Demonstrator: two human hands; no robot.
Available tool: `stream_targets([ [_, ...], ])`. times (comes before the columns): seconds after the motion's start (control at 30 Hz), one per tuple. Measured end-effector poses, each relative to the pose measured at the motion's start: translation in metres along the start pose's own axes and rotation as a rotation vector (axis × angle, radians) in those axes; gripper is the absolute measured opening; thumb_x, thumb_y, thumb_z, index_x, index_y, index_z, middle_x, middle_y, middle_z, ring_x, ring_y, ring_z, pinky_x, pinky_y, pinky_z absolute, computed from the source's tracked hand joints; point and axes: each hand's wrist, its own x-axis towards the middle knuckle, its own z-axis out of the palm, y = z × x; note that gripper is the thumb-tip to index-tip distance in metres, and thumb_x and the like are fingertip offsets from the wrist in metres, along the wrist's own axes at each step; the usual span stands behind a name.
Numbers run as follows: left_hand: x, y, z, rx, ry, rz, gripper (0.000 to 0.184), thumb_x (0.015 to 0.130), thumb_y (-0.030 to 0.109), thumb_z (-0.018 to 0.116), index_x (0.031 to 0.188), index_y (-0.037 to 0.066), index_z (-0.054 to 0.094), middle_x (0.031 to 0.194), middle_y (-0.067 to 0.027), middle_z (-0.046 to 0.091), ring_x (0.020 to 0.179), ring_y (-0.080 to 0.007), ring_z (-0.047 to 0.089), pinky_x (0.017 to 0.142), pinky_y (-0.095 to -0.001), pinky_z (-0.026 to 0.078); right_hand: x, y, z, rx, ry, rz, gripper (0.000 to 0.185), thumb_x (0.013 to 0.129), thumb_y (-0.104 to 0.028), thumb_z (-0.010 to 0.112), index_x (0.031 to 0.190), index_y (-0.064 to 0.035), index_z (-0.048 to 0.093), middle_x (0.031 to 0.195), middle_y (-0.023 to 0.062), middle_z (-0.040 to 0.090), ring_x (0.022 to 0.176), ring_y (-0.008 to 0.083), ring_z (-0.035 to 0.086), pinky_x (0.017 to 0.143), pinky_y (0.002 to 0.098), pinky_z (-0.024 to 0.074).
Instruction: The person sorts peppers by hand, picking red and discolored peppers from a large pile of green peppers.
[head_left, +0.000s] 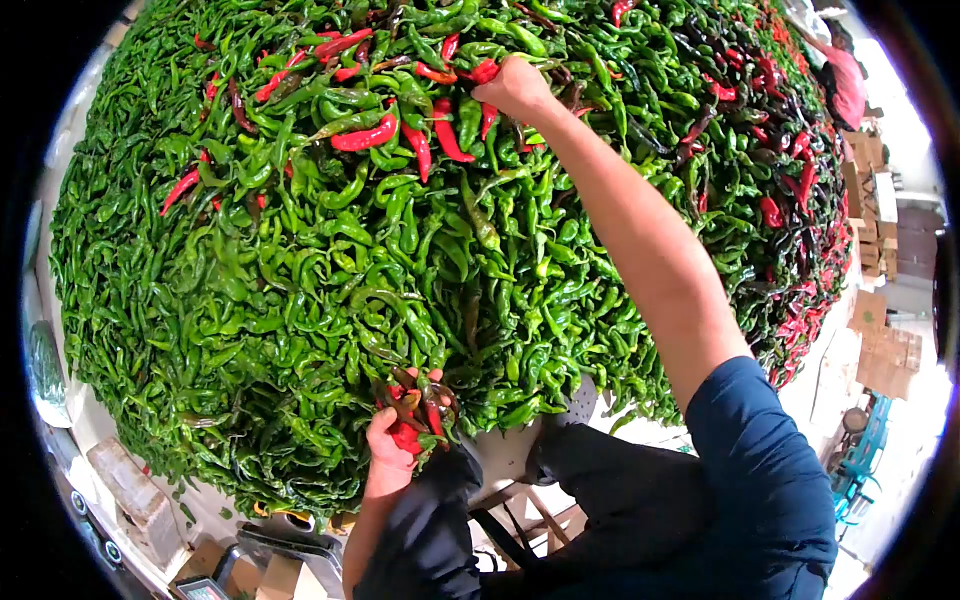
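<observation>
Pile (250,300) of mostly green peppers fills the middle, left to right. Red peppers (366,135) lie loose on its far side, left of the right hand (515,90); more red and dark ones are mixed in along the right edge.

Right hand: arm stretched to the far side, fingers curled in, pinching a red pepper (484,71) at the pile surface. Fingertips partly hidden, so exact contact can't be read.

Left hand (388,440): at the near edge, just above the left knee. Thumb and fingers bent around a bunch (418,412) of red and dark brown peppers, some ends poking out to the right. Fingers slightly apart, not pressed together.

Dark trousers (620,490) at the near edge, knees against or close to the pile, can't tell which. Person in a pink top (847,88) at far right, beyond the pile. Cardboard boxes (885,358) and blue metal frame (862,460) on the right, apart from the pile.
</observation>
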Motion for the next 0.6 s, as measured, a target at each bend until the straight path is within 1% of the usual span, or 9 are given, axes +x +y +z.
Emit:
stream_targets([
  [0.13,-0.002,0.001,0.002,-0.035,0.026,0.001,0.071,0.076,0.037,0.066,0.139,0.008,0.046,0.139,-0.0239,0.048,0.109,-0.0375,0.058,0.096,-0.0507,0.047,-0.026,0.0,-0.001,0.041,0.021,0.095,0.065,0.07,-0.028,0.072,0.115,0.0081,0.044,0.107,0.0289,0.064,0.103,0.0405,0.063,0.091,0.0452,0.0502],
  [0.23,-0.003,-0.002,-0.005,-0.04,0.002,0.012,0.07,0.077,0.036,0.065,0.138,0.008,0.047,0.138,-0.0235,0.049,0.108,-0.0377,0.058,0.095,-0.0514,0.047,-0.055,0.012,0.008,0.072,0.035,-0.032,0.079,0.067,-0.03,0.074,0.128,0.0073,0.041,0.106,0.0278,0.065,0.102,0.0393,0.064,0.089,0.044,0.0509],
  [0.27,-0.003,-0.002,-0.002,-0.048,0.004,0.004,0.069,0.077,0.035,0.065,0.138,0.008,0.047,0.138,-0.0233,0.049,0.108,-0.0378,0.058,0.095,-0.0516,0.047,-0.062,0.014,0.011,0.059,0.012,0.025,0.087,0.064,-0.03,0.075,0.133,0.0063,0.037,0.107,0.0264,0.065,0.102,0.0384,0.064,0.089,0.0434,0.0512],
  [0.3,-0.002,-0.002,0.001,-0.055,0.002,-0.003,0.069,0.077,0.035,0.064,0.138,0.008,0.047,0.137,-0.0232,0.049,0.108,-0.0379,0.058,0.095,-0.0519,0.047,-0.065,0.019,0.02,0.104,0.053,0.076,0.075,0.063,-0.029,0.076,0.124,0.0056,0.049,0.102,0.0239,0.067,0.097,0.0367,0.066,0.087,0.0429,0.0517],
  [0.37,-0.003,0.0,0.0,-0.04,0.008,-0.004,0.068,0.078,0.035,0.064,0.138,0.008,0.047,0.138,-0.023,0.049,0.108,-0.0384,0.058,0.098,-0.0522,0.046,-0.076,0.027,0.013,0.222,-0.027,0.189,0.053,0.063,-0.029,0.076,0.103,0.0019,0.062,0.09,0.0186,0.07,0.086,0.0305,0.068,0.082,0.0396,0.0529],
  [0.4,-0.003,0.001,-0.001,-0.039,0.003,0.005,0.069,0.078,0.035,0.064,0.138,0.008,0.046,0.138,-0.0232,0.049,0.108,-0.0384,0.058,0.098,-0.0522,0.045,-0.081,0.04,0.012,0.332,-0.028,0.176,0.033,0.065,-0.025,0.075,0.084,-0.0006,0.066,0.078,0.0112,0.069,0.073,0.0214,0.066,0.074,0.0342,0.0524],
  [0.43,-0.005,0.002,-0.003,-0.039,0.001,0.016,0.069,0.078,0.035,0.064,0.138,0.008,0.046,0.138,-0.0234,0.049,0.108,-0.0384,0.058,0.098,-0.0521,0.045,-0.09,0.051,0.005,0.521,-0.038,0.15,0.024,0.066,-0.02,0.074,0.08,-0.0016,0.066,0.074,0.005,0.066,0.067,0.0142,0.06,0.066,0.0297,0.0494],
  [0.5,-0.009,0.002,-0.01,-0.08,0.023,0.021,0.07,0.078,0.035,0.064,0.139,0.007,0.045,0.138,-0.0245,0.048,0.109,-0.0385,0.058,0.098,-0.0522,0.045,-0.108,0.066,-0.018,0.684,-0.024,0.257,0.015,0.068,-0.012,0.073,0.077,-0.0027,0.066,0.072,0.0027,0.064,0.065,0.0113,0.056,0.062,0.0279,0.0449],
  [0.6,-0.009,0.003,-0.013,-0.103,0.029,0.023,0.07,0.078,0.034,0.065,0.139,0.006,0.045,0.138,-0.0248,0.048,0.11,-0.0391,0.058,0.099,-0.052,0.045,-0.135,0.052,-0.045,0.691,0.024,0.148,0.025,0.069,-0.014,0.075,0.089,-0.0018,0.066,0.077,0.0047,0.066,0.07,0.0122,0.059,0.067,0.0278,0.0484],
])
